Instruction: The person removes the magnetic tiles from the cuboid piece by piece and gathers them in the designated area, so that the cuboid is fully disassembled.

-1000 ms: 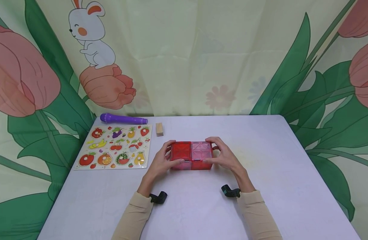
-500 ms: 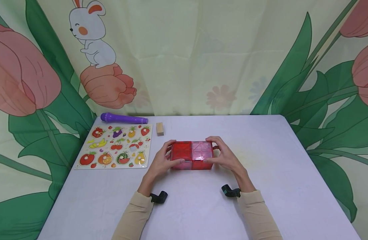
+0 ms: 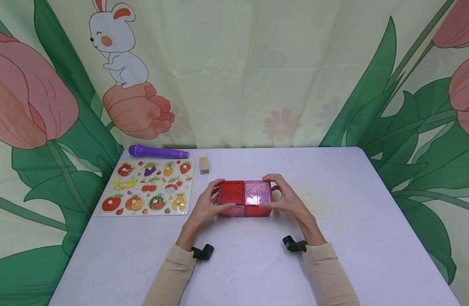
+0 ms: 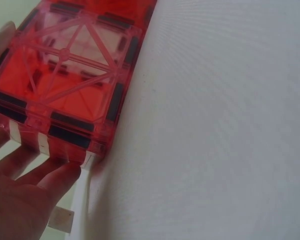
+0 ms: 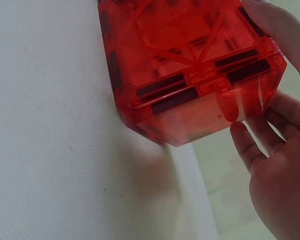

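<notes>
A box of translucent red and pink magnetic tiles (image 3: 231, 193) sits on the white table between both hands. In the head view, its top shows a red square on the left and a pink one on the right. My left hand (image 3: 205, 204) grips the left end, thumb at the front and fingers round the far side. Its pink front tile (image 4: 65, 52) fills the upper left of the left wrist view. At the other end, my right hand (image 3: 288, 200) holds the box likewise. The right wrist view shows the red end (image 5: 190, 55), with fingertips partly seen through the tile.
Left of the box lies a fruit puzzle board (image 3: 136, 176). Behind it is a purple toy microphone (image 3: 157, 151), near the table's back edge. A small wooden block (image 3: 204, 165) stands between board and box. A printed curtain (image 3: 226, 85) hangs behind the table.
</notes>
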Available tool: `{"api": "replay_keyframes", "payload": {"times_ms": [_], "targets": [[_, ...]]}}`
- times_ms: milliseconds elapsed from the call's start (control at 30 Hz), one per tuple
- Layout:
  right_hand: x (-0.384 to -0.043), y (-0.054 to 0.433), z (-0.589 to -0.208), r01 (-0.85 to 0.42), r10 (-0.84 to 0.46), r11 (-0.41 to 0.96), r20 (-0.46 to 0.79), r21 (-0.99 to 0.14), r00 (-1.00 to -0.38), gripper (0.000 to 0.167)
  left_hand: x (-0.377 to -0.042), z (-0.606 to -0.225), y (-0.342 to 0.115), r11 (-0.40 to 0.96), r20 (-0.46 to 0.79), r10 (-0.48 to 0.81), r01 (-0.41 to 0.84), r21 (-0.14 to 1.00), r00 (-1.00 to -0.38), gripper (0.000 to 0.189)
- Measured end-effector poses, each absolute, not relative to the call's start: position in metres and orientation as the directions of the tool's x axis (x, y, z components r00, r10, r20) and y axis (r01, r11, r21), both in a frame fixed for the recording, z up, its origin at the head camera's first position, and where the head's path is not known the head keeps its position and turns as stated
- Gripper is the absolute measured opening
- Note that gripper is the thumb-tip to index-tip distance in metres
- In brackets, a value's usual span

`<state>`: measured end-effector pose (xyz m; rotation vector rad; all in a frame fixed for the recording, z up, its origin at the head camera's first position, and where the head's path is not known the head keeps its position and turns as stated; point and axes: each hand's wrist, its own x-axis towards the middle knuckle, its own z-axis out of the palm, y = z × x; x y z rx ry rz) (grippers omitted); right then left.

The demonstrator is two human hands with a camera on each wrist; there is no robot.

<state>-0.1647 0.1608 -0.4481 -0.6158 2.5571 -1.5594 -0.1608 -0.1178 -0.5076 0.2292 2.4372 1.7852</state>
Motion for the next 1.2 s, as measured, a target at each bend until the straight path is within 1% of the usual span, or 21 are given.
{"api": "replay_keyframes", "payload": {"times_ms": [300, 533, 667, 800, 967, 1200], "targets": [[-0.164, 0.16, -0.448, -0.33, -0.371, 0.406, 0.177, -0.852, -0.912, 0.074, -0.158, -0.505, -0.118, 0.292, 0.0, 0.191, 0.057, 0.955, -0.982, 0.087], [-0.183, 0.169, -0.485, -0.325, -0.354, 0.423, 0.176, -0.846, -0.918, 0.08, -0.159, -0.505, -0.119, 0.309, -0.008, 0.185, 0.051, 0.95, -0.983, 0.086], [-0.183, 0.17, -0.485, -0.334, -0.353, 0.415, 0.188, -0.846, -0.916, 0.079, -0.159, -0.505, -0.12, 0.311, -0.007, 0.185, 0.051, 0.949, -0.983, 0.086], [-0.181, 0.169, -0.484, -0.339, -0.343, 0.432, 0.195, -0.836, -0.919, 0.082, -0.16, -0.506, -0.12, 0.306, 0.0, 0.19, 0.059, 0.95, -0.982, 0.088], [-0.178, 0.169, -0.48, -0.305, -0.324, 0.47, 0.159, -0.828, -0.933, 0.086, -0.16, -0.507, -0.12, 0.307, -0.004, 0.186, 0.054, 0.95, -0.983, 0.086], [-0.176, 0.169, -0.476, -0.256, -0.324, 0.427, 0.117, -0.867, -0.939, 0.087, -0.161, -0.507, -0.119, 0.303, -0.015, 0.187, 0.043, 0.952, -0.982, 0.083]]}}
